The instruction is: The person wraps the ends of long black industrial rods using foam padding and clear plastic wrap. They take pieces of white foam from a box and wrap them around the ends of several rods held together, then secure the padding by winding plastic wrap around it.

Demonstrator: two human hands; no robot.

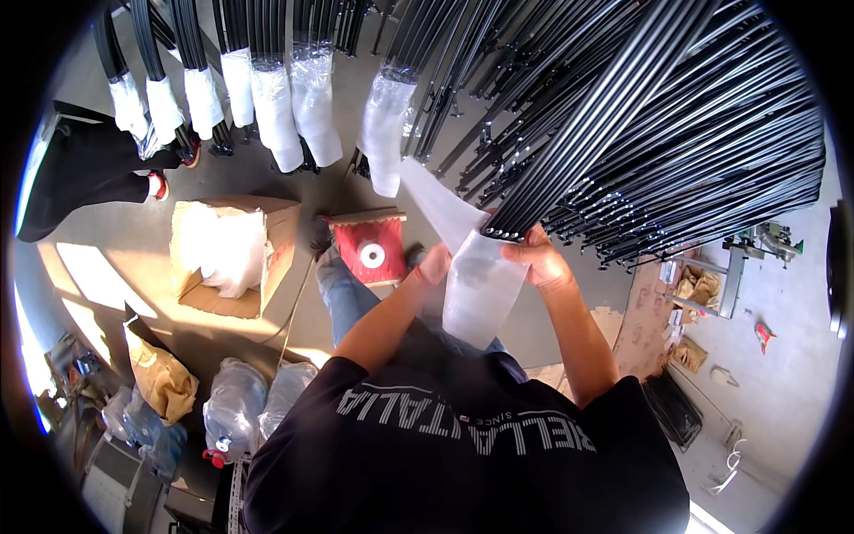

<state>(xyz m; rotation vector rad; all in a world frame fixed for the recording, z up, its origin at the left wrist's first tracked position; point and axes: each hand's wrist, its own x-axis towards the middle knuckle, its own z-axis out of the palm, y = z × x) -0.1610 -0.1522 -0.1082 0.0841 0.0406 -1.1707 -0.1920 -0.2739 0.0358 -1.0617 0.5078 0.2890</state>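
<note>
White sheet (483,289), frame centre, partly round black rods (596,116): we see the right hand (543,259) pinching it; the left hand (435,264), fingers mostly hidden, we cannot tell. Wrapping seems in hand; next calls for folding the flap (439,203) over.

Left edge: another person's legs (84,173) in dark trousers, shoe (159,185) with red on it. Lower left: crumpled tan paper bag (162,374), big clear plastic jug (235,400) to its right, red piece (215,457) at the jug's end. Right: metal frame (736,283) beside a carton of brown paper (698,288). Below: dark rectangular panel (672,409), white cable (731,467).
</note>
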